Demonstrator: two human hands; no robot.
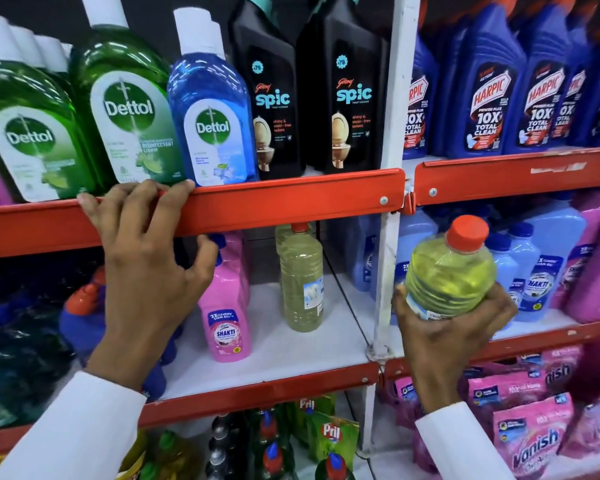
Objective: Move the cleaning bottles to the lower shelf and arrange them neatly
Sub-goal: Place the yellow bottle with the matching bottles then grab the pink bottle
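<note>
My right hand (444, 327) grips a yellow-green bottle (451, 275) with a red cap from below, tilted towards me in front of the white shelf post (388, 216). My left hand (146, 251) holds the red front edge of the upper shelf (291, 199), fingers hooked over the top and thumb underneath. On the lower shelf (291, 355) a matching pale yellow bottle (300, 275) stands upright, with a pink Shakti bottle (227, 306) to its left.
Green and blue Dettol bottles (212, 109) and black Spic bottles (274, 91) fill the upper shelf. Blue Harpic bottles (485, 88) stand at upper right. Light blue and pink bottles (548, 265) crowd the right bay. Pril packs (329, 434) and Vanish pouches (534, 441) lie below.
</note>
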